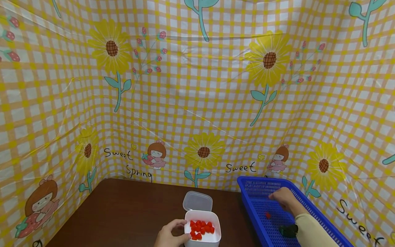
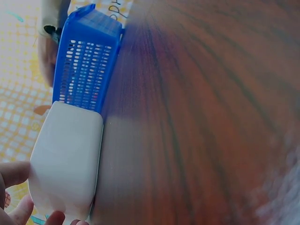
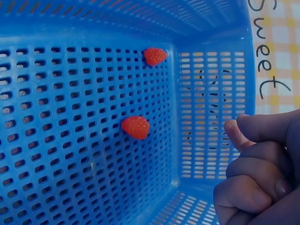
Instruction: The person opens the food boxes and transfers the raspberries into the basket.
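Observation:
My left hand (image 1: 172,234) holds the left side of a white square box (image 1: 218,229), its thumb and fingers at the wall. Several red raspberries (image 1: 202,226) lie inside the box. In the left wrist view the box (image 2: 68,154) shows its outer side, with fingertips along its lower edge. Over the far end of the blue basket (image 1: 251,214) is my right hand (image 1: 285,199). The right wrist view shows its fingers curled and thumb and index tips close together, with nothing visible between them. Two raspberries (image 3: 136,127) rest apart on the basket floor.
A translucent lid (image 1: 197,201) lies on the dark wooden table (image 1: 132,212) behind the box. The basket's raised rim stands right of the box. Beside the right sleeve is a dark green object (image 1: 287,231). Checked cloth walls (image 1: 197,113) enclose the table.

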{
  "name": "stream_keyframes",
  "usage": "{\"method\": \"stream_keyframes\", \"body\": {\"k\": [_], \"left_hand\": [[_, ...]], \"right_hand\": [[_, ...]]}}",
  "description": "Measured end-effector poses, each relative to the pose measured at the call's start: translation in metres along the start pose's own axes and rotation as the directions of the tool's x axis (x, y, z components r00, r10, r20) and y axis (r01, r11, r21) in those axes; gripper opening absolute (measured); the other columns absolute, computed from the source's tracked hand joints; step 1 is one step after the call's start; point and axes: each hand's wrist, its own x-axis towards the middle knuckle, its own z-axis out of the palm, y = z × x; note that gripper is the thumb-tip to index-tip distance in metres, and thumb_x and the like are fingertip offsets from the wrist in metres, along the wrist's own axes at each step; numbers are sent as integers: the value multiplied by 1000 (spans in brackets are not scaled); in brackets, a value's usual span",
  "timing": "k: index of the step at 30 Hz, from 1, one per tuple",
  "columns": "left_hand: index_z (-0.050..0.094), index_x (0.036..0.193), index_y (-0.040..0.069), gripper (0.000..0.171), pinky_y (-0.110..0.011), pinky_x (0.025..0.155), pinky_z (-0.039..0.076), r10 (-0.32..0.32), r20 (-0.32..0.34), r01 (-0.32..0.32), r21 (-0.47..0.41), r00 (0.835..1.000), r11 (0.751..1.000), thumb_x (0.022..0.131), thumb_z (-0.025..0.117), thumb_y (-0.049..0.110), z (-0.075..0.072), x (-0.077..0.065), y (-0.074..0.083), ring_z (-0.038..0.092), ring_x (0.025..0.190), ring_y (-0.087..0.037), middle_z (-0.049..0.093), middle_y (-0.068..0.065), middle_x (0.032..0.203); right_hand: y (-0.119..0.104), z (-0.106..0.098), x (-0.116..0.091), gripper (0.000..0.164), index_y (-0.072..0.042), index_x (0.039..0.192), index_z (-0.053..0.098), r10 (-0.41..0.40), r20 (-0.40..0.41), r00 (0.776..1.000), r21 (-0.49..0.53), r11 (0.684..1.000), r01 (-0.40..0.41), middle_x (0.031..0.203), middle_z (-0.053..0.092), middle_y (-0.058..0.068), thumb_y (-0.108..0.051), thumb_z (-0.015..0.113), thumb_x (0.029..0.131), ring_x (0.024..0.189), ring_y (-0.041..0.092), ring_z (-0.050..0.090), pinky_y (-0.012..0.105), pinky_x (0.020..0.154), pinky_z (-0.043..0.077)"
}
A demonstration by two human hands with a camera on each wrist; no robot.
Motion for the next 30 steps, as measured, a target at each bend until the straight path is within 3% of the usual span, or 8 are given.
{"method": "stream_keyframes", "body": {"k": [7, 9, 11, 14, 16, 17, 18, 30], "left_hand": [[69, 116, 5, 38, -46, 77, 60, 3, 1, -3, 10, 1000, 1000, 82, 82, 17, 0, 0, 0, 70, 90, -27, 72, -14, 106], [69, 117, 4, 39, -46, 76, 60, 5, 2, -5, 0, 1000, 1000, 82, 82, 17, 0, -1, 1, 70, 90, -27, 72, -15, 106], [69, 117, 3, 40, -45, 75, 60, 10, 2, -10, -6, 1000, 1000, 82, 82, 16, 0, -1, 1, 70, 89, -27, 71, -16, 106], [68, 118, 2, 41, -45, 73, 61, 17, 3, -17, -13, 1000, 1000, 82, 82, 16, 0, -1, 1, 70, 89, -27, 71, -17, 106], [68, 118, 2, 41, -45, 73, 61, 17, 4, -17, -13, 1000, 1000, 82, 82, 16, 0, -1, 1, 70, 90, -27, 71, -17, 107], [68, 118, 2, 41, -45, 73, 61, 15, 4, -15, -11, 1000, 1000, 82, 82, 16, 0, -1, 1, 70, 90, -27, 71, -17, 107], [68, 118, 2, 41, -46, 73, 61, 13, 4, -13, -11, 1000, 1000, 82, 82, 17, 0, -1, 1, 70, 90, -28, 71, -17, 107], [68, 116, 2, 41, -45, 71, 61, 17, 0, -17, -33, 1000, 999, 81, 83, 16, 1, -3, 2, 71, 88, -28, 72, -15, 105]], "right_hand": [[-19, 5, -4, 39, -14, 62, 38, -53, 14, 999, -27, 998, 53, 60, 34, -3, -6, 62, 92, 54, 12, 33, 29, 54, 36], [-25, 7, -6, 26, -4, 67, 56, -96, 22, 995, -41, 994, 97, 69, 52, 5, -7, 62, 93, 57, 13, 34, 31, 61, 40], [-31, 10, -9, 19, 7, 87, 70, -119, 32, 992, -41, 992, 120, 74, 59, 9, -9, 63, 93, 53, 12, 31, 32, 60, 39], [-41, 14, -15, 36, 15, 117, 67, -140, 47, 989, -31, 989, 142, 64, 57, 6, -13, 64, 94, 45, 9, 24, 29, 49, 34], [-48, 18, -19, 37, 13, 119, 67, -140, 57, 989, -9, 990, 141, 52, 38, -5, -15, 64, 95, 41, 6, 20, 26, 44, 27], [-52, 19, -22, 37, 13, 119, 67, -153, 66, 986, 1, 988, 154, 53, 40, -7, -16, 64, 96, 42, 6, 20, 26, 45, 28], [-55, 21, -24, 37, 11, 120, 67, -153, 72, 986, 13, 988, 153, 51, 31, -8, -17, 63, 96, 41, 6, 20, 25, 44, 26], [-93, 48, -37, 35, 8, 120, 68, -230, 133, 964, 86, 972, 219, 48, 26, -10, -18, 64, 97, 41, 5, 18, 22, 42, 22]]}}
